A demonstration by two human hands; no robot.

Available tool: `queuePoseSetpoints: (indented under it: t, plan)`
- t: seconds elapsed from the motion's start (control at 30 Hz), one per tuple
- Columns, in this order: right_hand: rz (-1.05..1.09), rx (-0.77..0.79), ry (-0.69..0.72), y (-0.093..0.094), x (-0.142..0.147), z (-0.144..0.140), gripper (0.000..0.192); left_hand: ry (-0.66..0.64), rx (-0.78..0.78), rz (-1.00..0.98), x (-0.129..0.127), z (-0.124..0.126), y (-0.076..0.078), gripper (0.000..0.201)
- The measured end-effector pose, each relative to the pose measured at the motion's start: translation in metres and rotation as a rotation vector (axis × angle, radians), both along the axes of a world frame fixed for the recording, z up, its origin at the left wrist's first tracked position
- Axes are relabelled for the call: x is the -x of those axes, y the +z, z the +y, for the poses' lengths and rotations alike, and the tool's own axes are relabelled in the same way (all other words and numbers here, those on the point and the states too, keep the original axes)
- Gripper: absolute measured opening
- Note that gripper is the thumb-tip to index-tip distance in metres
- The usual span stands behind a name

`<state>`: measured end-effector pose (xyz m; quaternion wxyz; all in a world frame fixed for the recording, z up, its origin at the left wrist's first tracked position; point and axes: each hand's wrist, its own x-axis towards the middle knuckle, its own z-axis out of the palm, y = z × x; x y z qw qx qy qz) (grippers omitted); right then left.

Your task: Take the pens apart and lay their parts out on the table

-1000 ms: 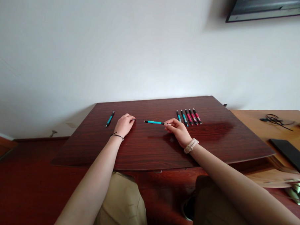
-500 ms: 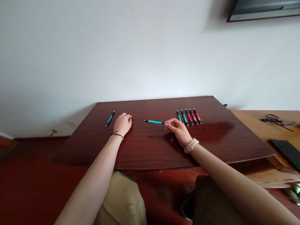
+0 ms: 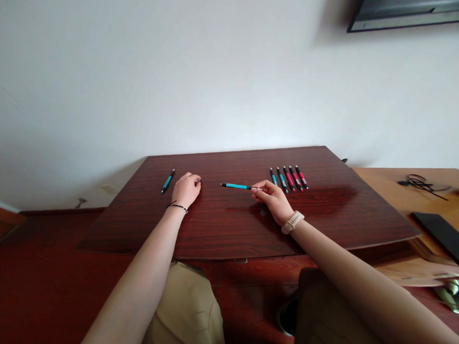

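My right hand (image 3: 271, 198) pinches a teal-and-black pen (image 3: 235, 186) by one end. The pen lies level above the table, with its other end toward the left. My left hand (image 3: 186, 189) is closed near the table top, and a tiny dark tip shows at its fingers; what it holds is mostly hidden. Just left of that hand, another teal pen (image 3: 168, 181) rests at a slant. Beyond my right hand is a row of two teal pens (image 3: 282, 180) and three pink pens (image 3: 295, 178), side by side.
The dark wooden table (image 3: 227, 233) stands against a white wall. To its right, a lighter wooden surface (image 3: 384, 186) holds a black cable (image 3: 422, 184) and a flat black device (image 3: 439, 237). A screen (image 3: 415, 15) hangs on the wall at upper right.
My left hand has shifted slightly to the left, and a small dark tip now shows more at its fingers. My right hand and its pen have hardly moved.
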<state>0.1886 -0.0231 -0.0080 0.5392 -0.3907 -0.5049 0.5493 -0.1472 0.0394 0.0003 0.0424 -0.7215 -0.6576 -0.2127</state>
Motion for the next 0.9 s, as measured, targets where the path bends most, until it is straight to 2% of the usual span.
queuePoseSetpoints:
  t: [0.23, 0.37, 0.47, 0.57, 0.7, 0.9]
  plan:
    - [0.007, 0.004, -0.002, 0.002, 0.000, -0.002, 0.046, 0.007, -0.083, -0.124, 0.003, -0.002, 0.001, 0.025]
    - [0.013, 0.011, -0.002, 0.004, 0.000, -0.002, 0.046, -0.111, -0.198, -0.305, -0.005, -0.008, 0.007, 0.028]
    - [0.008, 0.018, -0.007, 0.005, 0.000, -0.003, 0.046, -0.272, -0.162, -0.466, -0.021, -0.016, 0.012, 0.027]
    - [0.008, 0.017, -0.009, 0.005, 0.000, -0.003, 0.045, -0.375, -0.104, -0.567, -0.040, -0.028, 0.017, 0.023]
    - [0.009, 0.011, -0.014, 0.005, 0.000, -0.003, 0.045, -0.463, -0.070, -0.656, -0.058, -0.039, 0.021, 0.024]
    - [0.003, 0.011, -0.014, 0.003, -0.001, -0.002, 0.047, -0.507, -0.039, -0.766, -0.064, -0.043, 0.021, 0.027]
